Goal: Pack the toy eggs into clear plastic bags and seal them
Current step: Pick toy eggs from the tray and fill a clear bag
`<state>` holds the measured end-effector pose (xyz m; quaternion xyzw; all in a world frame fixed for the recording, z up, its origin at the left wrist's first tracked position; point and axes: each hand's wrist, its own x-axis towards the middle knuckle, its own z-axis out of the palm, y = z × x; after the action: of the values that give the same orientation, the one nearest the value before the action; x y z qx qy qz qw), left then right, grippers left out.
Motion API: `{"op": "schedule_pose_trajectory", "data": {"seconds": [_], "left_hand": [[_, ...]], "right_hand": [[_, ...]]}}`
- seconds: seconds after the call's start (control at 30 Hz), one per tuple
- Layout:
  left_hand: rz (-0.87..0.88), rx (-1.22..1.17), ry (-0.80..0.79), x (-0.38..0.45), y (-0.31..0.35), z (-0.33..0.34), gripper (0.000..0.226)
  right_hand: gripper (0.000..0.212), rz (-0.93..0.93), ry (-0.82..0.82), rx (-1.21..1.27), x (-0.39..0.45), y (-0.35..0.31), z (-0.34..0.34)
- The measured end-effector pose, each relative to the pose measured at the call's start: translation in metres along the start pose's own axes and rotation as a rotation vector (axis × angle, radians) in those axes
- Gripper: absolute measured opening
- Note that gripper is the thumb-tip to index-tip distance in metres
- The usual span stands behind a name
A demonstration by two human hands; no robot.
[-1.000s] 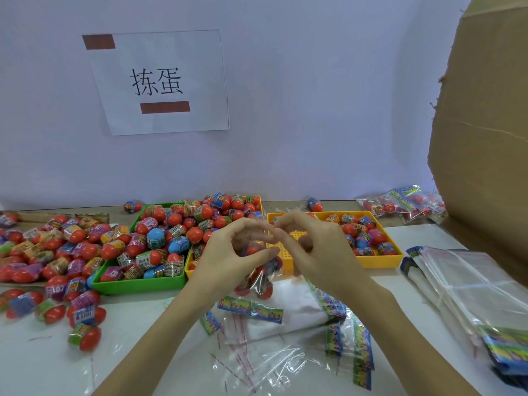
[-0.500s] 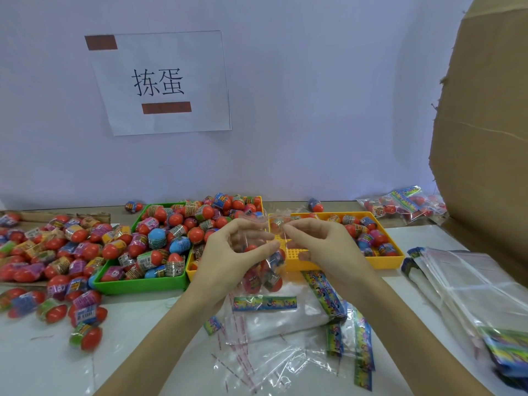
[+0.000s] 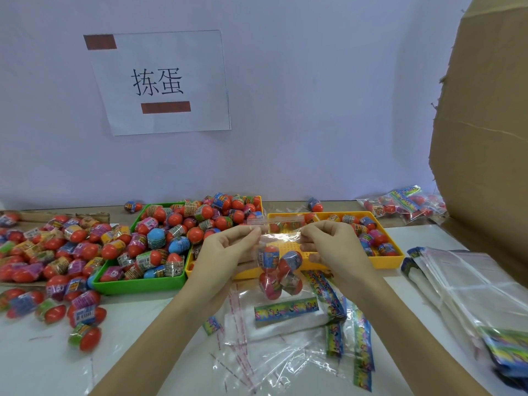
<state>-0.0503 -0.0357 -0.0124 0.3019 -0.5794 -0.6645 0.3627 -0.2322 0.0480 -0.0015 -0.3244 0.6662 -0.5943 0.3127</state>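
Head view: a packing table [image 3: 34,364] seen from above the person's two forearms, with a wall behind it.
Cardboard box: a large cardboard box [image 3: 485,124] stands at the table's right edge.
Unpacked stock: loose toy eggs [image 3: 57,252] spread along the left edge; a green tray [image 3: 140,285] beside them is heaped full, and a yellow tray [image 3: 388,260] toward the back right is partly filled. By my reckoning most of the job is left.
Empty bags: a stack of clear bags [image 3: 471,284] lies at the right edge, unused; more flat bags and peeled strips [image 3: 240,355] litter the near middle.
Finished packs: a few sealed packs [image 3: 400,204] lie at the back right corner, so some rounds are done.
Bag in hand: one clear plastic bag [image 3: 281,270] hangs above the table's middle, in front of the yellow tray, with about four eggs in its lower part. Its top flap stands up unfolded, so I judge filling done and sealing in progress.
Left hand: left hand [image 3: 228,252] raised, thumb and fingertips pinching the bag's upper left corner, other fingers curled.
Right hand: right hand [image 3: 331,247] level with it, pinching the upper right corner, the mouth stretched taut between the two.
Remaining for this bag: fold the flap down, press it shut, set it with the packs.
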Motion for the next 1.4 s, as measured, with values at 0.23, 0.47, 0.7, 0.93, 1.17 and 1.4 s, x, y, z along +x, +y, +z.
{"op": "schedule_pose_trajectory", "data": {"seconds": [0.23,0.47,0.7,0.93,1.17,1.4], "left_hand": [[0.057,0.123,0.002,-0.003,-0.005,0.007,0.021],[0.154,0.18,-0.041,-0.004,-0.006,0.008,0.019],[0.369,0.475,-0.096,-0.005,-0.006,0.008,0.043],[0.383,0.512,-0.127,-0.004,-0.008,0.006,0.03],[0.386,0.526,-0.099,-0.003,-0.008,0.006,0.034],[0.37,0.559,-0.098,-0.004,-0.01,0.007,0.031]], "right_hand": [[0.014,-1.013,0.27,-0.516,-0.013,0.001,0.013],[0.017,-1.09,0.11,-0.668,-0.012,0.01,0.018],[0.016,-1.09,0.086,-0.685,-0.008,0.008,0.013],[0.015,-1.13,0.052,-0.726,-0.004,0.008,0.008],[0.013,-1.168,0.07,-0.763,-0.005,0.008,0.01],[0.008,-1.101,0.127,-0.729,-0.006,0.009,0.012]]}}
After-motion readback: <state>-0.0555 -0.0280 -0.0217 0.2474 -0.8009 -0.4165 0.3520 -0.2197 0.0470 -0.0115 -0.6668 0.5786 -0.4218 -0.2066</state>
